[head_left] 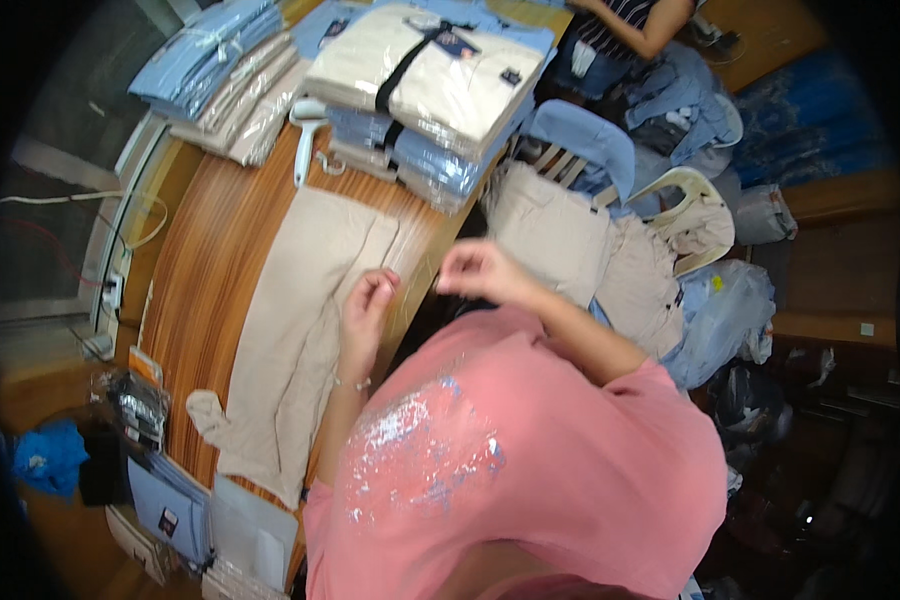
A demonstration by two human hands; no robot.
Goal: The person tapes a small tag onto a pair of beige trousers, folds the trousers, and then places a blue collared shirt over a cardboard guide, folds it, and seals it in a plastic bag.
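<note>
Left hand and right hand hover, fingers half-curled, grip unclear, near table's edge; forearm brush could drag beige garment off

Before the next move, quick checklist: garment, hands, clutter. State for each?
1. Beige garment on the wooden table: ok, laid lengthwise.
2. Garment smooth: not ok, folds along its right side, and a bunched piece sticks out left near its lower end.
3. Left hand empty: cannot tell; it is at the garment's right side, fingers curled.
4. Right hand empty: cannot tell; fingers curled, no clear view of anything between them.
5. White-handled tool clear of the garment: cannot tell; its lower tip ends right by the far edge.
6. Stack of bagged clothes off the garment: ok, it stands beyond the far end.
</note>
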